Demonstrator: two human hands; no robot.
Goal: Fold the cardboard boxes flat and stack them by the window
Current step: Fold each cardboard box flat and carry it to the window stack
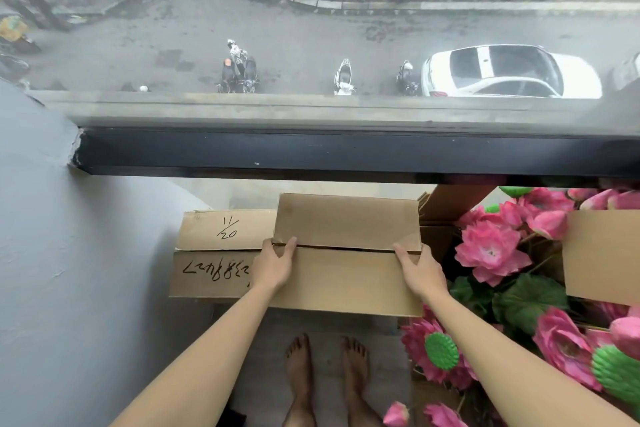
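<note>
left hand (275,262): on the left end of the top box (346,253), fingers over the slit between its two flaps, thumb on the near flap — gripping the edge, as far as I can see.
right hand (420,269): same at the right end, fingers at the slit, palm on the near flap. The hands are well apart, one per end.
top box: flattened, plain brown, lying across the stack below the window; its far flap is lifted a little, so a dark gap shows along the slit.
lower box (214,253): flat too, under the top one and sticking out to the left (handwriting on it — "11/20" on the far panel, a scrawl on the near one that I can't read).
window frame (311,152): a dark sill, right above the stack; through the glass I see the street, a white car (509,71) and parked scooters (239,73).
wall (52,236): grey, to my left, near the lower box.
flowers (491,250): pink fake lotuses with green leaves, just right of the stack, touching the right end of the top box.
cardboard piece (602,256): among the flowers at far right.
feet (325,374): bare, on the floor just behind the stack.
</note>
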